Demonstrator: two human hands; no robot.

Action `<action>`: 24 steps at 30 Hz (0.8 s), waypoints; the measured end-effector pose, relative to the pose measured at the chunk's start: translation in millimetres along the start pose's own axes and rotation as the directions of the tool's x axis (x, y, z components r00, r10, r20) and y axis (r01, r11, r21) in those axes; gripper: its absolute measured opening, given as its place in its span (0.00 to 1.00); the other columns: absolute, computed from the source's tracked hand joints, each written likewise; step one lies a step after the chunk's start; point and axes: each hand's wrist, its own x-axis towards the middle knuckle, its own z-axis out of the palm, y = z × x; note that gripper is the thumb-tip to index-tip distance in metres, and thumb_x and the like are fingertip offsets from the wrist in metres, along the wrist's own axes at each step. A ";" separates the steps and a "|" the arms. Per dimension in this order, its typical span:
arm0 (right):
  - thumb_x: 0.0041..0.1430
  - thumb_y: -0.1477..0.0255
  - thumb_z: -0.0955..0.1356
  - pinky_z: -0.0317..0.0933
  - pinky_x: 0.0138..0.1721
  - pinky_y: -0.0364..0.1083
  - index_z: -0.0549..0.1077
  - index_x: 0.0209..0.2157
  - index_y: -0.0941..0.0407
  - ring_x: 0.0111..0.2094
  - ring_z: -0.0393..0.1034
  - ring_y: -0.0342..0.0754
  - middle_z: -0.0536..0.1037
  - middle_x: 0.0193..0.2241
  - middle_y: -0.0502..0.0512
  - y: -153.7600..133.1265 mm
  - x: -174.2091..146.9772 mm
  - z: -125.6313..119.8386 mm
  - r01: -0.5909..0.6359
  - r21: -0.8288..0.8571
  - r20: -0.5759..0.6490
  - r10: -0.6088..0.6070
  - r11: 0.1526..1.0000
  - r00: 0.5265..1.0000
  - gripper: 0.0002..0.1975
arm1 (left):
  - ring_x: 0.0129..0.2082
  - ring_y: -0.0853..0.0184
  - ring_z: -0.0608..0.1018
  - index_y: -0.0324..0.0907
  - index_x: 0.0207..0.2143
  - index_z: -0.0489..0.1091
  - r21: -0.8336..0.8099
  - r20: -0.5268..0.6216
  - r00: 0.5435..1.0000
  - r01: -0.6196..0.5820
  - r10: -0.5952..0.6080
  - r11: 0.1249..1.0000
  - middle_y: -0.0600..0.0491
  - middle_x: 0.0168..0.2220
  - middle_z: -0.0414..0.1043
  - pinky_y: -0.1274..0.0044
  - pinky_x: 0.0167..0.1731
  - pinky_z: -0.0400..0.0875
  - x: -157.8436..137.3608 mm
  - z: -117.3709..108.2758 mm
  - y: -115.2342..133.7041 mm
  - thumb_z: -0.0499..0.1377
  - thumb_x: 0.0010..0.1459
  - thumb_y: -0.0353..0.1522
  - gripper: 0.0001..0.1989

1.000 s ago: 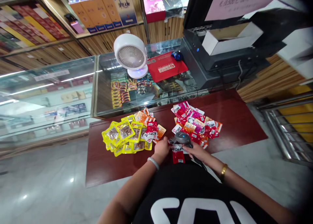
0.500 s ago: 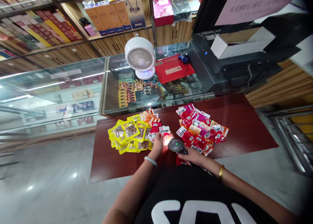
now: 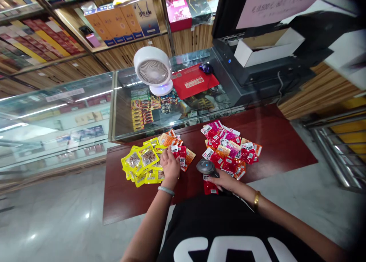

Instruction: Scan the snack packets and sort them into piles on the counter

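My left hand (image 3: 170, 167) reaches over the left pile, its fingers stretched out at the edge of some red snack packets (image 3: 182, 152) with white tops. Beside those fingers lie several yellow snack packets (image 3: 148, 155) with clear windows. An orange packet (image 3: 189, 158) sticks out to the right of the red ones. My right hand (image 3: 225, 181) is wrapped round the handle of a dark handheld barcode scanner (image 3: 206, 166), its head facing left. A red packet (image 3: 211, 187) lies under the scanner. Just beyond it spreads a pile of red, pink and orange packets (image 3: 228, 149).
The packets lie on a dark red tabletop (image 3: 128, 205). Behind it is a glass display counter (image 3: 120, 102) with a white fan (image 3: 154, 69), a red mat (image 3: 191, 83) and a mouse (image 3: 206, 67). A black machine holding an open white box (image 3: 257, 56) stands at the right.
My left hand has let go of the red packet under the scanner's light and moved left to the pile. The scanner's red glow is gone, and its green light now looks blue.
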 end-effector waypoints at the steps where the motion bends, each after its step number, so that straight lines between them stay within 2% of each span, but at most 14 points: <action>1: 0.55 0.58 0.70 0.52 0.19 0.40 0.67 0.37 0.55 0.12 0.55 0.39 0.63 0.11 0.39 2.2 -1.2 -2.5 0.000 0.021 -0.017 0.001 1.000 1.000 0.17 | 0.63 0.52 0.60 0.40 0.63 0.56 -0.011 0.049 0.997 -0.062 0.063 0.998 0.39 0.63 0.58 0.61 0.62 0.53 -0.3 3.9 10.2 0.55 0.60 0.34 0.29; 3: 0.54 0.56 0.70 0.50 0.18 0.40 0.66 0.38 0.55 0.12 0.55 0.40 0.63 0.10 0.39 8.5 -3.3 -7.8 -0.010 0.066 -0.046 0.013 0.998 0.999 0.19 | 0.59 0.55 0.65 0.43 0.59 0.62 -0.075 0.181 0.966 -0.171 0.182 0.982 0.42 0.58 0.64 0.64 0.60 0.56 0.7 15.5 33.2 0.55 0.60 0.33 0.24; 6: 0.54 0.55 0.69 0.50 0.17 0.40 0.65 0.39 0.55 0.12 0.56 0.41 0.63 0.10 0.39 20.0 -6.6 -16.1 -0.031 0.103 -0.104 0.042 0.994 0.994 0.20 | 0.53 0.58 0.69 0.42 0.53 0.68 -0.146 0.351 0.896 -0.234 0.272 0.961 0.43 0.51 0.70 0.67 0.56 0.59 5.6 37.7 67.2 0.57 0.59 0.34 0.19; 10: 0.53 0.54 0.70 0.52 0.17 0.41 0.65 0.37 0.55 0.13 0.58 0.41 0.65 0.11 0.40 34.4 -13.2 -25.8 -0.044 0.142 -0.180 0.070 0.989 0.981 0.21 | 0.52 0.56 0.69 0.38 0.47 0.72 -0.084 0.451 0.855 -0.245 0.256 0.966 0.41 0.47 0.71 0.67 0.54 0.60 13.9 61.2 101.0 0.60 0.57 0.35 0.16; 13: 0.53 0.54 0.70 0.52 0.18 0.41 0.65 0.36 0.55 0.13 0.58 0.40 0.65 0.12 0.40 42.9 -18.2 -30.9 -0.022 0.187 -0.205 0.061 0.982 0.977 0.20 | 0.51 0.54 0.70 0.37 0.40 0.73 -0.036 0.490 0.838 -0.256 0.240 0.966 0.40 0.46 0.71 0.68 0.51 0.61 19.4 68.3 114.4 0.62 0.54 0.36 0.14; 15: 0.54 0.54 0.69 0.52 0.18 0.40 0.66 0.37 0.55 0.13 0.57 0.40 0.64 0.12 0.40 47.0 -20.6 -33.2 -0.006 0.205 -0.218 0.052 0.979 0.975 0.20 | 0.47 0.56 0.73 0.37 0.40 0.72 -0.041 0.537 0.818 -0.220 0.207 0.975 0.40 0.43 0.73 0.69 0.47 0.64 22.0 68.0 116.6 0.62 0.55 0.37 0.13; 17: 0.54 0.53 0.69 0.52 0.18 0.40 0.66 0.38 0.56 0.12 0.56 0.40 0.64 0.12 0.40 49.5 -22.1 -34.8 -0.006 0.210 -0.224 0.055 0.978 0.973 0.21 | 0.42 0.58 0.76 0.39 0.42 0.70 -0.069 0.567 0.810 -0.132 0.148 0.989 0.43 0.40 0.75 0.72 0.40 0.65 23.4 64.1 112.8 0.61 0.57 0.36 0.13; 20: 0.53 0.53 0.69 0.52 0.18 0.40 0.66 0.39 0.56 0.12 0.56 0.40 0.64 0.12 0.40 50.1 -22.0 -35.7 -0.028 0.198 -0.215 0.072 0.980 0.974 0.22 | 0.37 0.61 0.77 0.42 0.44 0.67 -0.124 0.544 0.837 0.003 0.065 0.992 0.47 0.38 0.76 0.75 0.34 0.63 23.3 53.3 97.8 0.59 0.59 0.36 0.12; 24: 0.53 0.52 0.69 0.51 0.17 0.40 0.65 0.41 0.55 0.12 0.57 0.40 0.64 0.13 0.39 43.5 -15.1 -33.3 -0.048 0.196 -0.190 0.086 0.979 0.978 0.23 | 0.35 0.63 0.77 0.43 0.40 0.66 -0.174 0.491 0.871 0.116 -0.016 0.978 0.49 0.36 0.76 0.77 0.31 0.61 19.0 37.0 69.9 0.60 0.58 0.34 0.09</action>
